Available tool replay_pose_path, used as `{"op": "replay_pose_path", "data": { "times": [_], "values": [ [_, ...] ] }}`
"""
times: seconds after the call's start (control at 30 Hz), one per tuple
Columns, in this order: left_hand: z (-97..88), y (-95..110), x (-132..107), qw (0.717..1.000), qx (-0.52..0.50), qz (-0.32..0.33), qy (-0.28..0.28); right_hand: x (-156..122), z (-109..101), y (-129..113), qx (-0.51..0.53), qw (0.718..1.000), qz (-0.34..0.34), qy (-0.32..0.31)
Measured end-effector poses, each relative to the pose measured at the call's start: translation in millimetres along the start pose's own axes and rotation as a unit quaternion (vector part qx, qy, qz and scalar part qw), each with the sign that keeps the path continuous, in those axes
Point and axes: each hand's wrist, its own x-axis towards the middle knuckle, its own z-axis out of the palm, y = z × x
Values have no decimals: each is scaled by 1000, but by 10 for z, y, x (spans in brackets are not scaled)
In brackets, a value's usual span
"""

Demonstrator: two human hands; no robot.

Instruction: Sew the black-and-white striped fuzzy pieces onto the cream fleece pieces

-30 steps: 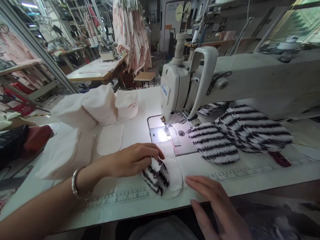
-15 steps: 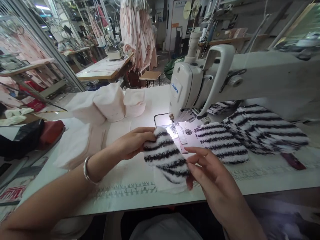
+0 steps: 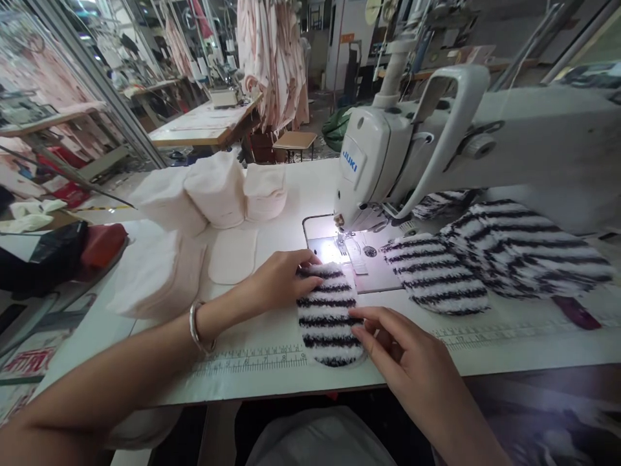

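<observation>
Both hands (image 3: 286,281) (image 3: 402,362) on striped fleece piece (image 3: 328,314)

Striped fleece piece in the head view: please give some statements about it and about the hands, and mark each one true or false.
1. The striped fleece piece lies flat on the table. True.
2. The left hand touches its upper left edge. True.
3. The right hand holds scissors. False: it holds no tool; its fingertips rest at the piece's right edge.
4. The piece is already under the presser foot. False: it lies in front of it, nearer the person.
5. The left wrist wears a bracelet. True.
6. The sewing machine is red. False: it is white.
</observation>
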Motion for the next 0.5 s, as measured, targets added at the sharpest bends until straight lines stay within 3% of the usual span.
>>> {"op": "replay_pose_path", "data": {
  "times": [0.13,0.37,0.5],
  "values": [
    [7,18,-16,1000,13,9,13,-24,-3,19,-23,999,-29,27],
    [84,-67,24,990,129,52,33,-63,100,61,-87,993,-73,36],
    [93,-56,35,990,134,19,28,-107,131,97,-123,988,-85,24]
  ]
}}
